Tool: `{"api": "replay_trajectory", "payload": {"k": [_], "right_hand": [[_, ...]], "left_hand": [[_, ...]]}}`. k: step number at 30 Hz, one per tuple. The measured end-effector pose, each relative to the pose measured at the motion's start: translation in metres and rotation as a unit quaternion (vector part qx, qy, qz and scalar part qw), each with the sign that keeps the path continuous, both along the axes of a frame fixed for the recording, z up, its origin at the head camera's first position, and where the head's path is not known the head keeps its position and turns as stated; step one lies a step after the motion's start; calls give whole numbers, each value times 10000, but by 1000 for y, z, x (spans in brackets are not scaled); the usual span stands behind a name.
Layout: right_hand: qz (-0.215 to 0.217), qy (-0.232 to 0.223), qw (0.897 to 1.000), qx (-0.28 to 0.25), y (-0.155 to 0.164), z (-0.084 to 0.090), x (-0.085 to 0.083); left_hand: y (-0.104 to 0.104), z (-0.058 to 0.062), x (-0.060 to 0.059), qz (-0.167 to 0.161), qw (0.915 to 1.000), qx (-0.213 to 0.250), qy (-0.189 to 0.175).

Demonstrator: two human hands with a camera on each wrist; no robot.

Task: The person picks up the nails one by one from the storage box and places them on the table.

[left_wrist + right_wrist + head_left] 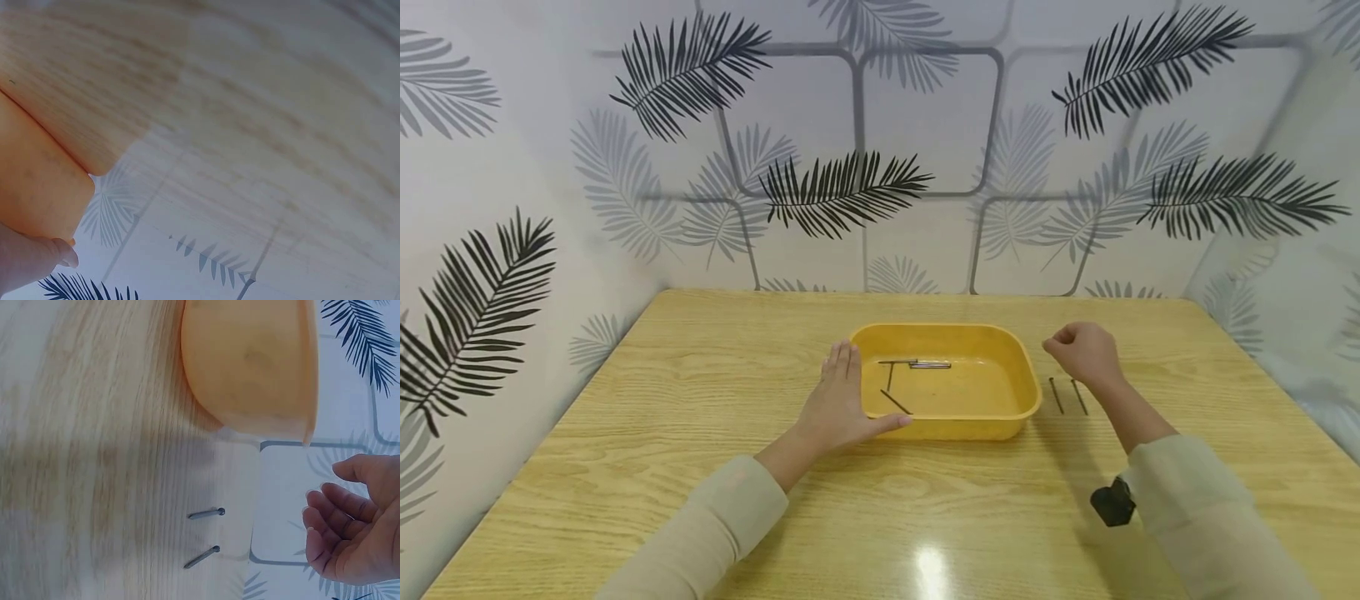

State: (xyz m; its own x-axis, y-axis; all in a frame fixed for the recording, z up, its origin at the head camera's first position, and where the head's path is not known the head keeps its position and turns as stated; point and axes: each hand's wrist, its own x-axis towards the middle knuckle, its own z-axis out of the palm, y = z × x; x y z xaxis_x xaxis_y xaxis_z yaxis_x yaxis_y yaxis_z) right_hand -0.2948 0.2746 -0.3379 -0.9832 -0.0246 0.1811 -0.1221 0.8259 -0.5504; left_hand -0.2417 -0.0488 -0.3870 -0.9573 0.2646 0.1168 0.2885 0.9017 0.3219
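Note:
A yellow plastic basin (970, 427) stands on the table, with several dark nails (896, 402) lying loose on its floor. My left hand (842, 408) rests at its left end, straight fingers along the left rim and the thumb along the front. In the left wrist view the thumb (37, 256) touches the basin's edge (47, 169). To the right of the basin, my right hand (1086, 350) hovers above the table, fingers loosely bent. The right wrist view shows nothing in that hand (359, 522). Two nails (1056, 396) lie side by side below it.
The wood-grained table (715, 358) meets a wall (917, 242) with a dark leaf pattern at its back edge. A black device (1113, 502) sits at the right sleeve cuff.

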Motion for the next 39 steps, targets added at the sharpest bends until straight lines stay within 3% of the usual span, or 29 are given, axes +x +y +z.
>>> {"api": "replay_trajectory", "payload": {"k": [6,28,39], "right_hand": [[25,273,9993,-244,-12,1,1],[847,-39,9960,-295,-51,-4,-5],[1296,-490,9902,-156,-72,-9,-7]], "left_hand": [[1,-1,0,38,10000,-8,15],[1,-1,0,22,10000,-20,37],[0,0,0,8,10000,-24,39]]}}
